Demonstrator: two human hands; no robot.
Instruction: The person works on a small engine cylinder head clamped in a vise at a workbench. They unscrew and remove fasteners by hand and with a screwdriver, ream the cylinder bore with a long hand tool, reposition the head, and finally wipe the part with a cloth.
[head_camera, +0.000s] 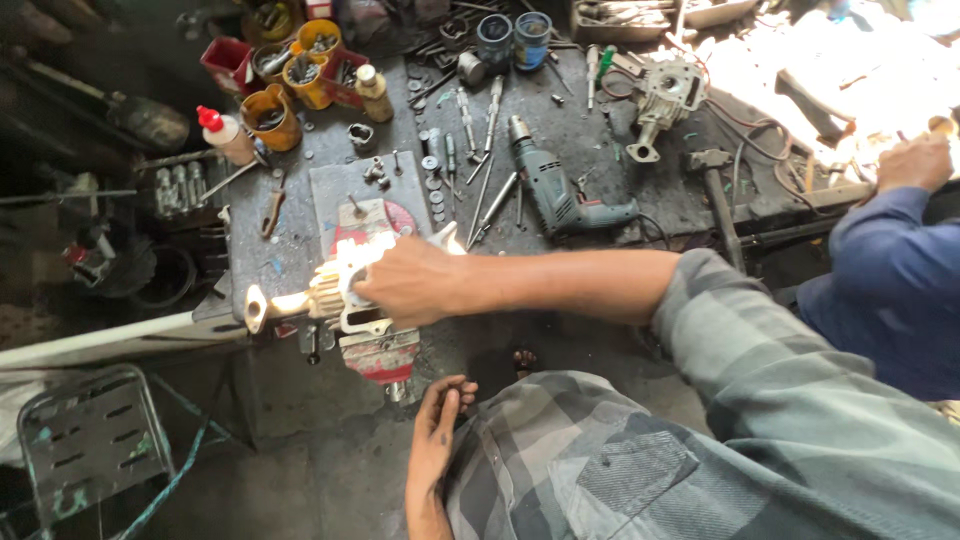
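My right hand (410, 282) reaches left across the bench and grips a pale finned metal casting (322, 296) with a tube end pointing left. The casting sits on top of a red bench vise (381, 354) at the front edge of the dark workbench (290, 255). My left hand (436, 440) hangs low beside my plaid-clad body, fingers loosely curled, holding nothing.
A blue-green electric drill (556, 190), screwdrivers (478, 118) and loose bolts lie behind the vise. Yellow cups (272, 112) and a red-capped squeeze bottle (226, 132) stand at the back left. Another person in blue (890, 280) works at the right. A metal chair (90, 440) stands at the lower left.
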